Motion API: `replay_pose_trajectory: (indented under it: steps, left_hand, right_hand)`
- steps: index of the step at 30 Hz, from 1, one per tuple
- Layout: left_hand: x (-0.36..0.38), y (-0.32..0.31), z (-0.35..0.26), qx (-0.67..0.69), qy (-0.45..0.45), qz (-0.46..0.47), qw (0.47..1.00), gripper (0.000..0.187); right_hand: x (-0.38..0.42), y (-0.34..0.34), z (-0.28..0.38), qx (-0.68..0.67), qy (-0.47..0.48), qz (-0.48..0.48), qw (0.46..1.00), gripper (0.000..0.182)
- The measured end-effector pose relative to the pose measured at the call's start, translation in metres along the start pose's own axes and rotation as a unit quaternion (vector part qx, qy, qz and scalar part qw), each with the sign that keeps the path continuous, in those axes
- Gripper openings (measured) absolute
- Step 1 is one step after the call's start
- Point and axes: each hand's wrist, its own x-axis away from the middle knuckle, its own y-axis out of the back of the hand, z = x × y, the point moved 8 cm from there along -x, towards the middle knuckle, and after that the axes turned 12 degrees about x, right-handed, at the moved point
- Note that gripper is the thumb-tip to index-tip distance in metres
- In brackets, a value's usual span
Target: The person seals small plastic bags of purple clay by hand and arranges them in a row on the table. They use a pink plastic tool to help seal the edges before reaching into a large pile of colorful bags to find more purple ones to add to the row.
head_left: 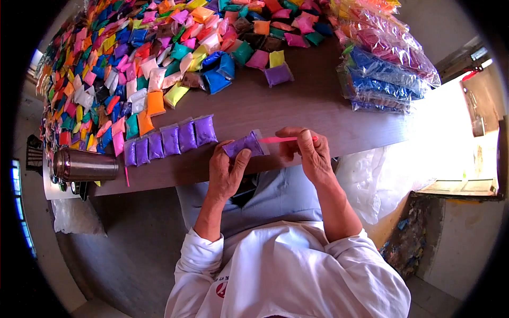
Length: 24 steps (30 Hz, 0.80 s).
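A small purple packet [245,146] with a clear edge is gripped between the thumb and fingers of my left hand [227,170], above the table's front edge. My right hand [310,151] pinches a thin pink tool [281,140], whose tip meets the clear right end of that packet. To the left of my left hand, several purple packets [170,140] lie side by side in a row on the table. Another thin pink stick [127,176] lies below the left end of the row.
Many colourful packets [154,58] are heaped across the back and left of the dark table [313,79]. A stack of clear bags with coloured contents [384,69] stands at the back right. A metal cup [85,165] lies at the left edge.
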Motion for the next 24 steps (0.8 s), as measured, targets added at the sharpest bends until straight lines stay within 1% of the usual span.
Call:
replay_pose_trajectory:
  steps: [1,3,4,6,7,9,10,12,13,15,16,18,19,21,24]
  left_hand:
    - [0.000,0.000,0.001,0.000,0.000,0.000,1.000,0.049]
    - [0.001,0.000,0.003,0.000,0.000,-0.001,1.000,0.051]
    - [0.001,0.000,0.003,0.000,0.000,-0.001,1.000,0.051]
    - [0.001,0.000,0.006,0.010,0.016,0.000,1.000,0.052]
    - [0.001,0.000,0.007,0.010,0.016,0.001,1.000,0.052]
    - [0.002,0.001,0.007,0.010,0.013,-0.007,1.000,0.053]
    - [0.002,0.002,0.008,0.010,0.013,-0.007,1.000,0.053]
    - [0.002,0.000,0.010,0.004,0.017,0.006,1.000,0.054]
    - [0.001,0.001,0.009,0.004,0.017,0.006,1.000,0.054]
    - [0.000,-0.001,0.003,-0.020,-0.005,0.015,1.000,0.054]
    - [0.000,-0.001,0.003,-0.020,-0.006,0.015,1.000,0.054]
    - [0.000,-0.001,0.005,-0.020,0.004,0.010,1.000,0.053]
    - [0.000,-0.002,0.004,-0.019,0.004,0.010,1.000,0.053]
    - [0.001,-0.001,0.003,-0.013,0.005,0.002,1.000,0.053]
    - [0.000,0.000,0.004,-0.002,0.009,0.002,1.000,0.052]
  right_hand:
    - [0.000,0.000,-0.002,0.000,0.000,0.000,1.000,0.052]
    - [0.000,0.001,-0.005,0.013,0.001,-0.003,1.000,0.044]
    - [0.000,0.000,-0.006,0.013,0.001,-0.003,1.000,0.044]
    - [0.000,-0.007,-0.008,0.016,-0.010,0.007,1.000,0.033]
    - [0.000,-0.010,-0.008,0.016,-0.010,0.006,1.000,0.033]
    - [0.000,-0.011,-0.012,0.006,-0.031,-0.026,0.999,0.023]
    - [0.000,-0.010,-0.013,0.006,-0.031,-0.026,0.999,0.023]
    - [-0.001,-0.013,-0.007,0.136,0.034,-0.006,0.990,0.016]
    - [-0.002,-0.013,-0.006,0.136,0.034,-0.006,0.990,0.016]
    - [-0.001,-0.015,0.007,0.226,0.108,-0.025,0.968,0.012]
    - [-0.003,-0.015,0.006,0.226,0.109,-0.025,0.968,0.012]
    - [-0.001,-0.015,0.013,0.289,0.178,-0.062,0.939,0.010]
    - [-0.001,-0.016,0.012,0.290,0.178,-0.062,0.938,0.010]
    - [-0.003,-0.015,0.005,0.240,0.155,-0.076,0.955,0.009]
    - [-0.009,-0.016,-0.006,0.208,0.136,-0.089,0.965,0.008]
